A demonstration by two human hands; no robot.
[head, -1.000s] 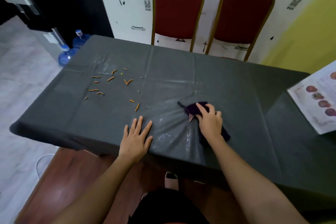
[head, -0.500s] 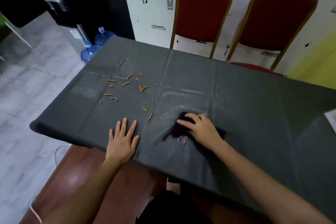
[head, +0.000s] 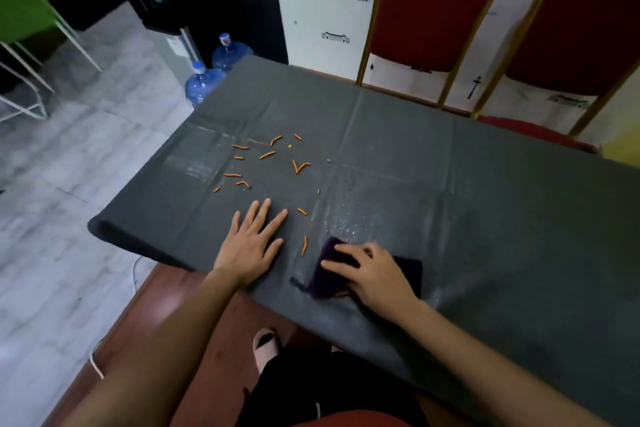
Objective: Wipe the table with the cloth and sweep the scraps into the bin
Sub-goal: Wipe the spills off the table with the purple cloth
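Note:
A dark purple cloth (head: pixel 329 269) lies near the front edge of the table (head: pixel 467 201), which has a grey cover. My right hand (head: pixel 372 276) presses down on the cloth, fingers curled over it. My left hand (head: pixel 251 243) rests flat on the cover to the left, fingers spread, holding nothing. Several orange scraps (head: pixel 266 163) are scattered beyond my left hand. One scrap (head: pixel 304 245) lies between my two hands, just left of the cloth. Wet streaks (head: pixel 349 215) shine beyond the cloth. No bin is in view.
Two red chairs (head: pixel 436 10) with gold frames stand behind the table's far edge. Two blue water bottles (head: pixel 204 83) sit on the floor by the far left corner, next to a dispenser (head: pixel 166 31). A white frame with a green panel (head: pixel 24 17) stands far left.
My right hand has slid the cloth toward the front edge and to the left, leaving wet streaks. The left hand stays flat. The view has swung left, and the paper sheet at right is gone.

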